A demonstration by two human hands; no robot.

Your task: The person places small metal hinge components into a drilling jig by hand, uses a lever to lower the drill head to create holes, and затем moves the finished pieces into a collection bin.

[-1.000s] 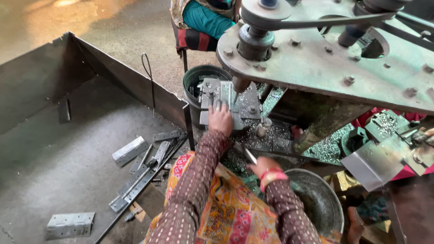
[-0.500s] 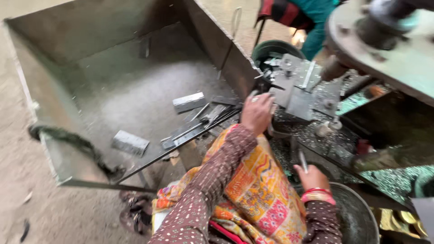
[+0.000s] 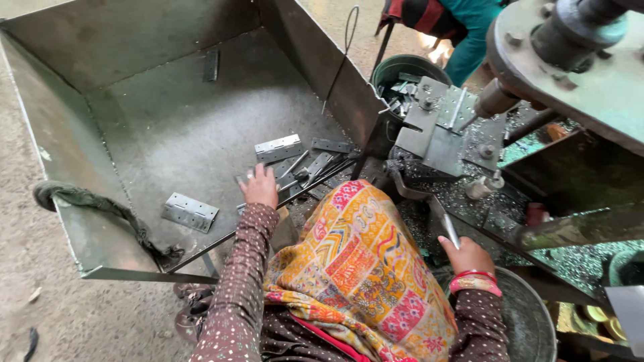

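We had the left hand (image 3: 260, 186) stretched out from its dotted sleeve into the big metal bin (image 3: 80, 221), palm down, fingers spread loosely over the hinge pieces (image 3: 295, 167) at the bin's near edge, grip empty as far as we could tell. Our right hand (image 3: 466, 255) sat low by the press (image 3: 443, 127), fist closed around a thin metal rod (image 3: 451, 230).

Metal bin (image 3: 100, 40): dull grey-green, scuffed. Hinge plates (image 3: 190, 212): pale silver, dotted with holes. Sleeves (image 3: 235, 288): dark brown with small light dots. Cloth over lap (image 3: 362, 268): yellow-orange patchwork print, pink and red blocks. Bangles (image 3: 475, 281): red and pink. Bucket (image 3: 402, 67): dark green. Machine plate (image 3: 604, 87): faded green, rusty.
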